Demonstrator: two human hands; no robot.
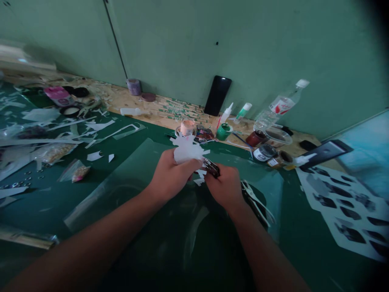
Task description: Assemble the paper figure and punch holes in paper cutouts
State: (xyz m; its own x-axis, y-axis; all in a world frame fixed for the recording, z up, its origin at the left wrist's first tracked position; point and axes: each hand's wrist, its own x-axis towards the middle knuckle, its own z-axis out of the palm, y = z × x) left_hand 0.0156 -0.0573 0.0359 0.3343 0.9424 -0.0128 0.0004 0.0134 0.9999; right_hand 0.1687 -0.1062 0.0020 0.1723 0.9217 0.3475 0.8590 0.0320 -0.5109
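My left hand (168,174) is closed on a white sheet piece (187,150) with a jagged, petal-like edge, its thumb lying across the lower side. My right hand (226,184) grips a dark and silver plier-like tool (212,167), whose metal end meets the right edge of the white piece. The tool's exact kind cannot be made out. Small white scraps (199,178) show just below, between both hands. Under them a clear plastic sheet (127,190) lies on the dark green table (146,259).
White offcuts (103,125) and small bead bags (80,172) litter the left. Along the back stand a peach paint jar (187,126), a green paint pot (224,132), a black phone (218,95) and a plastic bottle (281,106). Right of my hand lies a black-and-white item (258,202); patterned sheets (331,219) lie beyond.
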